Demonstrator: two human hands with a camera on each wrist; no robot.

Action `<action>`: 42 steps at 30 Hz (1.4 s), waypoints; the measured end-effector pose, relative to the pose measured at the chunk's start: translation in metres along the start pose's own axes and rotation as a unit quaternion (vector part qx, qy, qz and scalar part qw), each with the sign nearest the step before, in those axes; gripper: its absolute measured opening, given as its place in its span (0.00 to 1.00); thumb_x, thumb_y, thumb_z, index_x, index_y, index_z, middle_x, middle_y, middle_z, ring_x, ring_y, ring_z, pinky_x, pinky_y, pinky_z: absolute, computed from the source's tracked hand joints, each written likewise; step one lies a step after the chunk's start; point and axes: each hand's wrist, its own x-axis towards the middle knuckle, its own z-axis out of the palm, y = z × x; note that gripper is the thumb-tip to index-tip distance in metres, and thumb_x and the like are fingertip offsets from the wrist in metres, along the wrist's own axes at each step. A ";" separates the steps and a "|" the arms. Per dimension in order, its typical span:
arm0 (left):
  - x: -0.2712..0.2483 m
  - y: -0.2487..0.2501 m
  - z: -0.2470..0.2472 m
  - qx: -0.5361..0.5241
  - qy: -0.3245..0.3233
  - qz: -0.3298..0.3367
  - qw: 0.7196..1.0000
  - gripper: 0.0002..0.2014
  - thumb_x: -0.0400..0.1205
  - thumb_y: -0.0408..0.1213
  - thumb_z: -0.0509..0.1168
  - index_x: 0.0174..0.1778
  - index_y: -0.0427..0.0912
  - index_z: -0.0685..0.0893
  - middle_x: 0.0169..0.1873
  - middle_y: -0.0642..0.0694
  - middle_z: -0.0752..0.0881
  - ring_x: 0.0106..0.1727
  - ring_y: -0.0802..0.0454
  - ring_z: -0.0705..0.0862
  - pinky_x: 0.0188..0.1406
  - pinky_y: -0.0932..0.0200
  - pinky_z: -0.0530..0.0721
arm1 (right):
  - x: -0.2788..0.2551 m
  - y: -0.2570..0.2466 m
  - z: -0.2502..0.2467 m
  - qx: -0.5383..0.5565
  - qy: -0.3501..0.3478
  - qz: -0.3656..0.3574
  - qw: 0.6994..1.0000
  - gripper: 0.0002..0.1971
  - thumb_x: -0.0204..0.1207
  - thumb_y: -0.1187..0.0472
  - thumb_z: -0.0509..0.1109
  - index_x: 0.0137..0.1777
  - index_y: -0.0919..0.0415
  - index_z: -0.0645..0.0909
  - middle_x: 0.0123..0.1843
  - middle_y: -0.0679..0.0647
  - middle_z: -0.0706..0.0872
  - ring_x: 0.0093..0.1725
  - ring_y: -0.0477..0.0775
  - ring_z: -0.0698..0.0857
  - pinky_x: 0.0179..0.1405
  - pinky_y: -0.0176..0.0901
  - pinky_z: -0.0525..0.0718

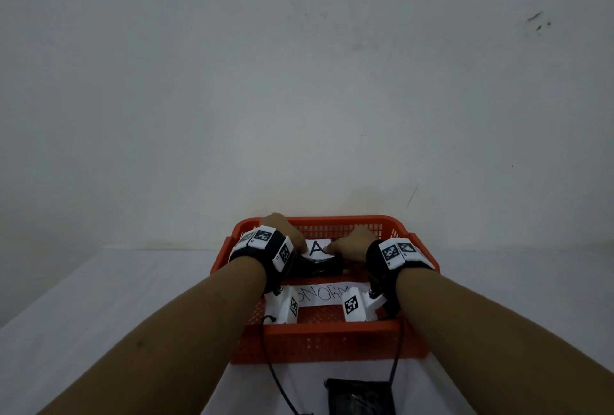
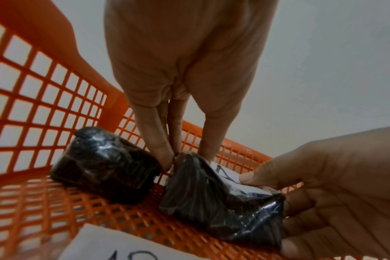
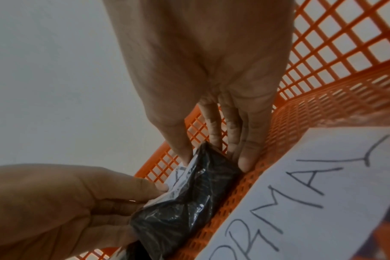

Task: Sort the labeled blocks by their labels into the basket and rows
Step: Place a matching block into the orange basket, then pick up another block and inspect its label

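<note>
An orange mesh basket [image 1: 319, 328] stands on the white table against the wall. Both hands are inside it, holding one black plastic-wrapped block [image 1: 320, 266] that carries a white label marked "A" [image 1: 317, 248]. My left hand [image 1: 290, 240] pinches the block's [image 2: 211, 193] left end with its fingertips [image 2: 165, 158]. My right hand [image 1: 349, 245] grips the block's [image 3: 178, 211] other end. A second black wrapped block [image 2: 105, 165] lies on the basket floor to the left. A paper sheet [image 1: 324, 293] reading "...NORMAL" [image 3: 312, 193] lies flat in the basket.
A black pouch [image 1: 360, 396] lies on the table in front of the basket, between my forearms. Thin black cables [image 1: 275, 378] hang from both wrists. The basket's far wall stands close to the room wall.
</note>
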 end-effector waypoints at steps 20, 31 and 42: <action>-0.032 0.046 -0.087 0.030 0.088 0.188 0.978 0.22 0.83 0.51 0.74 0.65 0.39 0.92 0.62 0.42 0.92 0.63 0.45 0.89 0.55 0.57 0.84 | -0.055 -0.070 -0.064 -0.159 0.139 -0.208 0.955 0.29 0.80 0.47 0.73 0.78 0.58 0.77 0.74 0.60 0.84 0.70 0.61 0.84 0.68 0.51 0.84; -0.164 0.028 -0.110 0.135 0.046 0.276 0.950 0.41 0.85 0.62 0.65 0.90 0.45 0.63 0.87 0.44 0.68 0.87 0.46 0.68 0.83 0.51 0.67 | -0.180 -0.056 -0.114 -0.241 0.126 -0.273 0.923 0.44 0.79 0.39 0.73 0.90 0.51 0.59 0.90 0.52 0.63 0.90 0.61 0.60 0.87 0.61 0.64; -0.278 -0.016 -0.063 0.155 -0.047 0.322 0.933 0.33 0.86 0.61 0.65 0.86 0.51 0.71 0.81 0.49 0.78 0.74 0.49 0.81 0.71 0.57 0.77 | -0.284 0.041 -0.090 -0.252 0.119 -0.274 0.921 0.47 0.75 0.32 0.69 0.89 0.51 0.60 0.87 0.54 0.68 0.88 0.63 0.62 0.89 0.63 0.57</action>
